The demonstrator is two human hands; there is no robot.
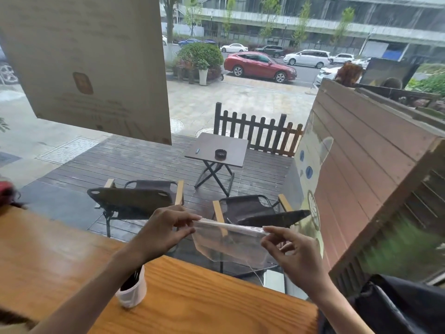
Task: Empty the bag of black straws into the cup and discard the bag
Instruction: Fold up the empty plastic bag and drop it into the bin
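Observation:
A clear plastic bag [231, 244] hangs stretched between my two hands above the far edge of the wooden counter. My left hand [163, 230] pinches its top left corner and my right hand [293, 251] pinches its top right corner. No straws show inside the bag. A white cup [133, 291] stands on the counter under my left forearm, with black straws [131, 280] sticking out of it; my arm hides part of the cup.
The wooden counter [204, 297] runs along a large window. A black bag or bin liner [397, 307] sits at the lower right beside the counter's end. A red object [6, 191] lies at the far left edge.

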